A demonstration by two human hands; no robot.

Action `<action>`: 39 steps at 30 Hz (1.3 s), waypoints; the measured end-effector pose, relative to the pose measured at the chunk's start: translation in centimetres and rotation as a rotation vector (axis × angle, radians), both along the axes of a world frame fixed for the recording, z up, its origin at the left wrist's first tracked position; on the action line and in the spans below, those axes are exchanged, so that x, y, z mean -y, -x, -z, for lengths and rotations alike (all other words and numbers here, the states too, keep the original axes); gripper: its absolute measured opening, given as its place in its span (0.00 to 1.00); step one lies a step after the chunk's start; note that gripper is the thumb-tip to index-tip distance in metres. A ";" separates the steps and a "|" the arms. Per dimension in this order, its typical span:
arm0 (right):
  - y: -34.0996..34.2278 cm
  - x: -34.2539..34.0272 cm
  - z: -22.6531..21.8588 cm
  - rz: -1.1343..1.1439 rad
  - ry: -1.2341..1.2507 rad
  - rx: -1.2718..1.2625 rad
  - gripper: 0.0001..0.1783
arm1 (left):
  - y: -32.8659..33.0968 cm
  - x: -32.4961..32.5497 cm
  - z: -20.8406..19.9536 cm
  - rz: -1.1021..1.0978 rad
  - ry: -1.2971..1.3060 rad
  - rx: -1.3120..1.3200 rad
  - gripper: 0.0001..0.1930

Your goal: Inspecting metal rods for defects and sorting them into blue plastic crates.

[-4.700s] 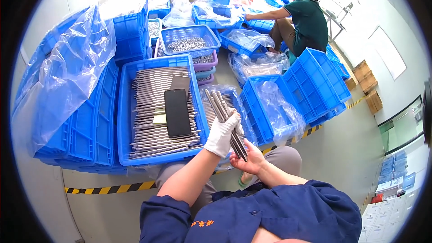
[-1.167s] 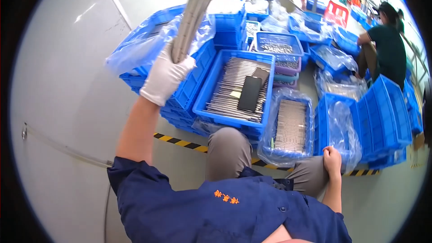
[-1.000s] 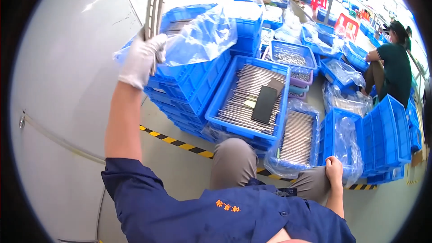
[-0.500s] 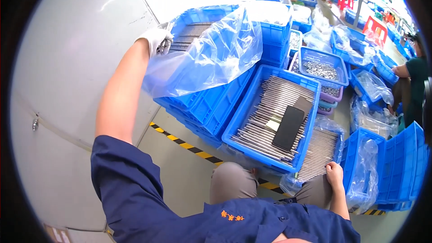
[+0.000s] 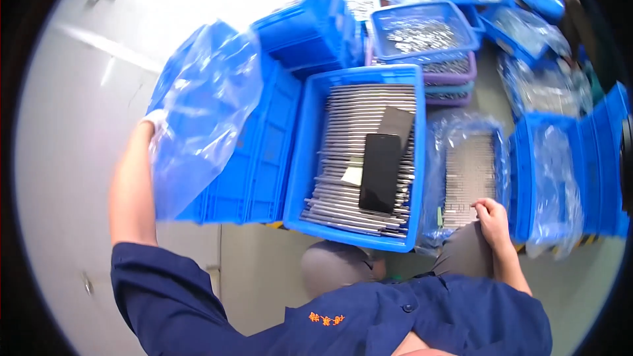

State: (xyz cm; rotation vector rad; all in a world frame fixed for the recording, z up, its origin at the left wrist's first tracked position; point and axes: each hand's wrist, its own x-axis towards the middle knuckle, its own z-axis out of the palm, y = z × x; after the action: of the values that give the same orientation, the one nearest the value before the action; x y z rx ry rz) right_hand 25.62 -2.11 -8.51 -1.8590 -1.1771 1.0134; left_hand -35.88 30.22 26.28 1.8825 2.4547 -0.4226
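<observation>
My left hand [image 5: 157, 120], in a white glove, is at the left side of a tall stack of blue crates [image 5: 260, 151]. A clear plastic bag [image 5: 211, 102] draped over the stack covers its fingers. Whatever it holds is hidden. My bare right hand [image 5: 493, 219] is closed, near my knee [image 5: 467, 250] and the front edge of a bag-lined crate of thin metal rods [image 5: 469, 171]. Its curled fingers hide whatever may be in them. Between my hands stands a blue crate [image 5: 297, 158] of metal rods [image 5: 339, 201], with a black phone [image 5: 380, 175] lying on them.
Beside the phone lie a dark flat piece [image 5: 397, 122] and a pale paper slip [image 5: 352, 175]. Beyond stand baskets of small shiny metal parts [image 5: 422, 36]. Blue crates with plastic [image 5: 554, 178] rise on the right. A grey wall [image 5: 72, 178] borders the left.
My view has turned and come closer to the middle crate. My left hand has gone from the stack's open top, where dark metal pieces showed in it, to behind the plastic. My right hand stays near my knee.
</observation>
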 end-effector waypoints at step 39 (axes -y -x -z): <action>-0.6 1.5 -0.5 0.190 -0.080 -0.183 0.12 | -3.5 -3.2 4.5 0.011 -0.225 0.629 0.25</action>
State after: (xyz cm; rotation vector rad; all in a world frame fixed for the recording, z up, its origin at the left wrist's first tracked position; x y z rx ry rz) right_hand 26.25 -3.63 -8.03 -1.7384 -0.9026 0.9904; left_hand -32.34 33.40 21.79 1.7380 2.1188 0.4085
